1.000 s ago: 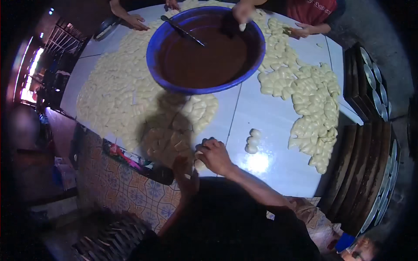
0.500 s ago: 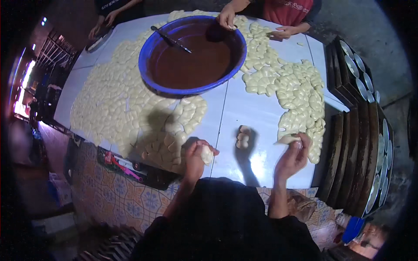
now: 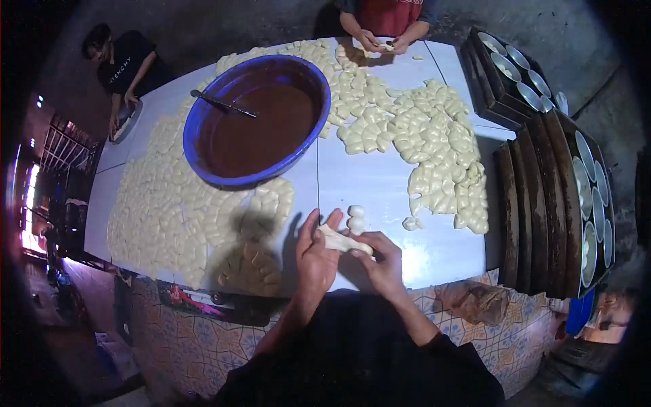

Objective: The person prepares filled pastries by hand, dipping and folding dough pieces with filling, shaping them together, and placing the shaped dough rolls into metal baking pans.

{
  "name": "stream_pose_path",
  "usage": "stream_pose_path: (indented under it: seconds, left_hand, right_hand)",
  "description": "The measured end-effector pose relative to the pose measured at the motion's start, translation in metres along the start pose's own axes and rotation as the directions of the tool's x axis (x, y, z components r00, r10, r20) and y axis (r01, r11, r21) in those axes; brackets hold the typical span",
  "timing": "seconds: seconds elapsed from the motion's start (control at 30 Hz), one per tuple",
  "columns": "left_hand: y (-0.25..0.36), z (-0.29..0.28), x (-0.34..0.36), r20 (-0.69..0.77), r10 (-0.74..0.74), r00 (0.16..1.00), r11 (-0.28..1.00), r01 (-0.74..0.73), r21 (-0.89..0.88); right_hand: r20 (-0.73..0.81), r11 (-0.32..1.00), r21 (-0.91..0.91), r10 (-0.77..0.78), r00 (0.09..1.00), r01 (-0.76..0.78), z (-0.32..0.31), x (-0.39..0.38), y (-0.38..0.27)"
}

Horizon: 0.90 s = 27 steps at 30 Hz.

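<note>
Over the near part of the white table my two hands are close together, with a pale, stretched piece of dough [image 3: 336, 239] between them. My left hand [image 3: 313, 263] is palm up, fingers spread, and carries one end of the dough across its fingers. The other end is pinched by my right hand [image 3: 383, 263], its fingers curled. Just beyond them sit small white dough balls [image 3: 356, 218]. Many glossy dough pieces [image 3: 444, 132] lie packed together at the right, and a larger spread of dough pieces [image 3: 159, 197] covers the left.
A blue basin [image 3: 326, 102] of brown filling stands at the far middle, a dark-handled utensil [image 3: 224, 103] in it. Stacked dark trays with round metal tins [image 3: 588, 224] rise along the right edge. Across the table one person handles dough; another at far left holds a round dish [image 3: 127, 122].
My hands, apart before, have come together, and dough is now stretched between them. The view has shifted. The person across has brought both hands together on a piece of dough.
</note>
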State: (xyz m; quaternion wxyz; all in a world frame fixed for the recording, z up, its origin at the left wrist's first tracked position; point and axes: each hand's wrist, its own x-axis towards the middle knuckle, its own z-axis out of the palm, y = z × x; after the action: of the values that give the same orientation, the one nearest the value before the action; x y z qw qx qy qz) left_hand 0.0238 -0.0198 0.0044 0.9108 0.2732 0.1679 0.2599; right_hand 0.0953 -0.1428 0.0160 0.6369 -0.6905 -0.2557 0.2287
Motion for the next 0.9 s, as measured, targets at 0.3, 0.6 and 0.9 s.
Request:
stream_pose_path:
  seconds: [0.3,0.6,0.9]
  left_hand:
    - [0.003,-0.133,0.034,-0.115,0.161,0.980,0.918,-0.192,-0.348]
    - [0.030,-0.018,0.014,0.141,-0.314,0.939,0.936,0.281,0.213]
    - [0.013,0.016,-0.008,0.211,0.002,0.977,0.719,-0.148,0.679]
  right_hand:
    - [-0.636,0.978,0.059,-0.117,0.762,0.199,-0.047,-0.024,-0.009]
    - [0.064,0.834,-0.534,-0.128,0.990,0.142,-0.073,-0.020,0.022]
    - [-0.189,0.957,0.291,0.047,0.981,0.011,-0.005,0.018,-0.018]
